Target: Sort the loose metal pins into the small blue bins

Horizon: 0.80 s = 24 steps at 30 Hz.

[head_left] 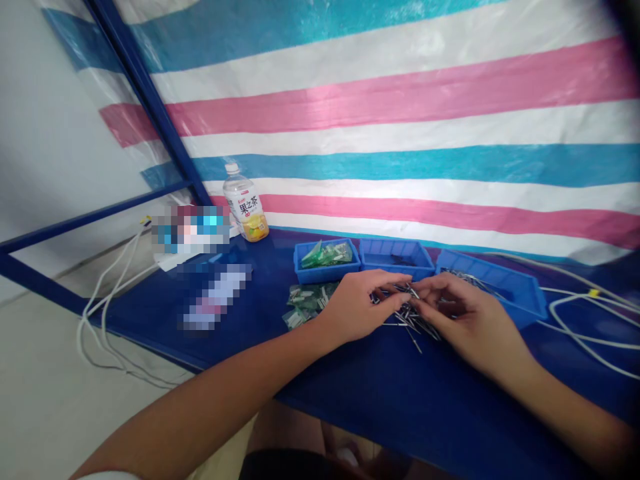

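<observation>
My left hand [357, 303] and my right hand [463, 313] meet over a loose pile of thin metal pins [413, 319] on the blue table [380, 393]. Both hands have their fingers curled in a pinch on pins from the pile, fingertips almost touching each other. A small heap of green packets [306, 302] lies just left of my left hand. Behind the hands stand three blue bins: the left bin [327, 261] holds green packets, the middle bin [396, 257] looks nearly bare, and the right bin [493, 283] holds more metal pins.
A drink bottle [246, 203] stands at the back left. White cables [113, 313] hang off the table's left edge, and more white cables [585, 317] lie at the right. A striped pink, white and blue tarp [400, 120] hangs behind the table.
</observation>
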Available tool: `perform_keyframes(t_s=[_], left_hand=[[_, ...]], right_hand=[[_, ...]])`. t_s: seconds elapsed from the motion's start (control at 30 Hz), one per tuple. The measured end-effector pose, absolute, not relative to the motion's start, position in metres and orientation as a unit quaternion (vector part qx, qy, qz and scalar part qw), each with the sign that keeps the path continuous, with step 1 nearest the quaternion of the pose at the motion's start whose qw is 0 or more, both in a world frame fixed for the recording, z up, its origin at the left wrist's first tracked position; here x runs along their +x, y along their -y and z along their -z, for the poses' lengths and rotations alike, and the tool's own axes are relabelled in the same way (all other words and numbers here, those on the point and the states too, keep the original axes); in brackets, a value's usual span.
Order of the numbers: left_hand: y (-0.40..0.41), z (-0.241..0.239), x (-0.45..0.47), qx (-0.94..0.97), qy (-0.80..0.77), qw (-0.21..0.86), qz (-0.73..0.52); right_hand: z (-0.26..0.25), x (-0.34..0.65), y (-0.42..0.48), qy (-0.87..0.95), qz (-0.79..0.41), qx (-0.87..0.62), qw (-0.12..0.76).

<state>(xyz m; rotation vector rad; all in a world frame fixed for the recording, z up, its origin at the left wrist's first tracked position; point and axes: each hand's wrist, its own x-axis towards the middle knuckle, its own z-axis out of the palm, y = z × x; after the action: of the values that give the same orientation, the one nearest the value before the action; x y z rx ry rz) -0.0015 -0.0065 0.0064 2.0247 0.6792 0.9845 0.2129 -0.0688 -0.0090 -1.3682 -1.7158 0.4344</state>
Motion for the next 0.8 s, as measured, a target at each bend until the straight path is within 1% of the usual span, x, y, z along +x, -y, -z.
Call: perform_keyframes(t_s=[0.13,0.4,0.63,0.8], left_hand=[[0.0026,-0.0049,-0.0021,0.774,-0.266,0.401,-0.411],[0.0027,-0.0015,-0.0027,0.706,-0.281,0.495,-0.422],[0.0010,-0.0032,-0.0047,0.744,-0.281,0.437,-0.420],[0.0025,-0.0050,-0.0063,0.753,-0.278,0.436,-0.408]], right_hand=[[0.0114,0.2121,0.0688,0.707,-0.197,-0.529,0.426],[0.0106,0.2119,0.0696,0.692,-0.242,-0.531,0.426],[0.0139,0.2135,0.0685,0.645,-0.262,-0.557,0.453],[0.0104,0.2144,0.0669,0.698,-0.218,-0.558,0.393]])
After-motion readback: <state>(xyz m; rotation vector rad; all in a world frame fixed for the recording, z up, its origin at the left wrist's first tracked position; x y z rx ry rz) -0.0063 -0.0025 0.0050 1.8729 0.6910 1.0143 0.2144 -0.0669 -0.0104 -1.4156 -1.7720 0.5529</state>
